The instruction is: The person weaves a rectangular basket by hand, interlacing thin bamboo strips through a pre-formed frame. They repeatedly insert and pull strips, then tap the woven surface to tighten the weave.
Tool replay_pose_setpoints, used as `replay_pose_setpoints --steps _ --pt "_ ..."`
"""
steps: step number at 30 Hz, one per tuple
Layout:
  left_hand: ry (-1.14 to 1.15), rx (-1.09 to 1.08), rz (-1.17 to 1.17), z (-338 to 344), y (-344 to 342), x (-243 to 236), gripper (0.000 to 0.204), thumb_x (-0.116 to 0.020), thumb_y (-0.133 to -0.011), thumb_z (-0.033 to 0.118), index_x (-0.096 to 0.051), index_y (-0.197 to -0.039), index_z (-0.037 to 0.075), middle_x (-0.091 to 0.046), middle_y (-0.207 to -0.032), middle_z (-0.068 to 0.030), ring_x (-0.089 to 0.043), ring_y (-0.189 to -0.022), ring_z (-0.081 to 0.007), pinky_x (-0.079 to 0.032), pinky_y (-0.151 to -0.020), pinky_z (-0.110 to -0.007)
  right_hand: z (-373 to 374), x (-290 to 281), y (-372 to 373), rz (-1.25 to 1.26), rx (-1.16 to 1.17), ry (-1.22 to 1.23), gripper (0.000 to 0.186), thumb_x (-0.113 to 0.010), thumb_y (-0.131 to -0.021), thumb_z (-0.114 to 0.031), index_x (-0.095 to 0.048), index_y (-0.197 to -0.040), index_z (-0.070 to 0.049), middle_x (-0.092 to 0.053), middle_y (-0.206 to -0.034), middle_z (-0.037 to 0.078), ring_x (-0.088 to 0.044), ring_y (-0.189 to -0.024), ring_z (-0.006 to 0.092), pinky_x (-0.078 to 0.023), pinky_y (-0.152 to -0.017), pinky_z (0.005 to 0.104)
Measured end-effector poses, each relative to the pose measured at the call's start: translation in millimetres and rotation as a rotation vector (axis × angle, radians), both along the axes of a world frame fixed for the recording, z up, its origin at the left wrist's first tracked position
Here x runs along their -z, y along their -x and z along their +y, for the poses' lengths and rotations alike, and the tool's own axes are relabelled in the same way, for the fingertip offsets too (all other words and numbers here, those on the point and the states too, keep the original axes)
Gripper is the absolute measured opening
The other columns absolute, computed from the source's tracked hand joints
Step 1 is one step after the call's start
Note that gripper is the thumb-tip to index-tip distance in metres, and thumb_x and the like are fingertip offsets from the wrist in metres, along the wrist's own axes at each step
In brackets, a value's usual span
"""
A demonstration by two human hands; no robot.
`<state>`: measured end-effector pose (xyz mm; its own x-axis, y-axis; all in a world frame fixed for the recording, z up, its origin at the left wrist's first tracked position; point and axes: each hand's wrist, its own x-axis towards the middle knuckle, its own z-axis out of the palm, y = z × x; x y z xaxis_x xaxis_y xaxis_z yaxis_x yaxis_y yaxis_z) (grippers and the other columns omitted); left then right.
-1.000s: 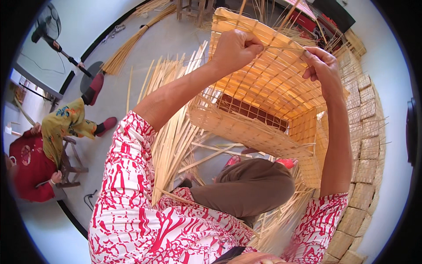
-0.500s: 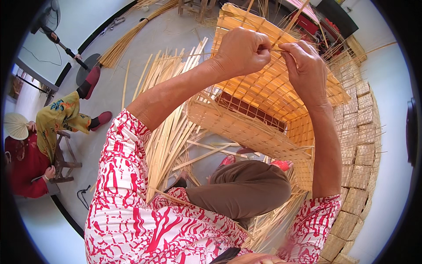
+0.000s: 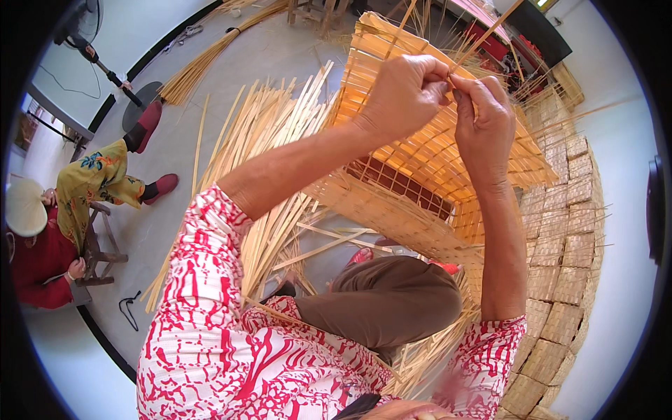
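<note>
A large woven bamboo basket (image 3: 427,164) lies tilted in front of me, with open lattice along its inner corner and loose strip ends rising from its far edge. My left hand (image 3: 409,91) is closed in a pinch at that far edge. Close beside it, my right hand (image 3: 486,119) also pinches, thumb against forefinger. Between the fingertips of both hands runs a thin bamboo strip (image 3: 451,71); its exact path is partly hidden by the fingers. One long strip (image 3: 490,35) slants up beyond my hands.
Loose bamboo strips (image 3: 269,140) cover the floor left of the basket. A tied bundle of strips (image 3: 210,59) lies farther off. Stacked woven pieces (image 3: 553,259) line the right wall. At the left, a seated person (image 3: 49,259) holds a fan, near a standing electric fan (image 3: 91,56).
Both hands have come closer together; the left moved right and slightly down, and the right shifted a little left and down. The seated person's hand fan has tilted.
</note>
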<state>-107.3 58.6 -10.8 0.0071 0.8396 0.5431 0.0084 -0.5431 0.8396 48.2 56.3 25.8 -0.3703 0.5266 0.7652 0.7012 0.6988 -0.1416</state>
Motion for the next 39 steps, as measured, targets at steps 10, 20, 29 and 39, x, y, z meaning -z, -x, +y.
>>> replay_pose_setpoints --steps 10,20,29,39 --pt "-1.133 -0.145 1.079 27.2 53.6 -27.5 0.011 -0.070 -0.090 0.015 -0.070 -0.097 0.008 -0.070 -0.082 -0.0063 -0.071 -0.077 -0.0253 -0.059 -0.072 -0.040 5.5 -17.6 -33.0 -0.182 -0.027 0.052 0.010 -0.075 -0.088 -0.015 -0.074 -0.094 -0.008 -0.068 -0.089 0.006 -0.064 -0.091 0.0278 -0.050 -0.082 0.0389" --pt "-0.315 -0.248 0.423 28.5 17.8 -15.5 0.008 -0.069 -0.086 0.011 -0.073 -0.084 0.004 -0.072 -0.071 -0.0054 -0.067 -0.059 -0.0154 -0.050 -0.054 -0.029 1.1 -13.8 -16.8 0.094 0.017 0.201 0.007 -0.076 -0.087 -0.011 -0.073 -0.090 -0.006 -0.063 -0.081 0.004 -0.059 -0.079 0.0184 -0.047 -0.076 0.0339" --pt "0.293 0.876 0.413 -46.0 40.2 -58.0 0.015 -0.070 -0.092 0.013 -0.076 -0.101 0.002 -0.075 -0.082 -0.0069 -0.070 -0.063 -0.0115 -0.054 -0.058 -0.025 -1.8 -16.3 -28.8 0.073 0.080 0.140 0.008 -0.076 -0.087 -0.011 -0.071 -0.090 -0.005 -0.061 -0.078 0.004 -0.058 -0.076 0.0192 -0.047 -0.074 0.0334" --pt "-0.616 -0.332 0.699 27.5 32.2 -42.6 0.024 -0.070 -0.086 0.011 -0.069 -0.110 0.005 -0.071 -0.093 -0.0154 -0.071 -0.089 -0.0346 -0.056 -0.079 -0.043 14.4 -15.5 -18.0 -0.216 0.169 -0.081 0.011 -0.073 -0.084 -0.012 -0.063 -0.084 -0.008 -0.066 -0.086 0.007 -0.065 -0.086 0.0291 -0.052 -0.074 0.0426"
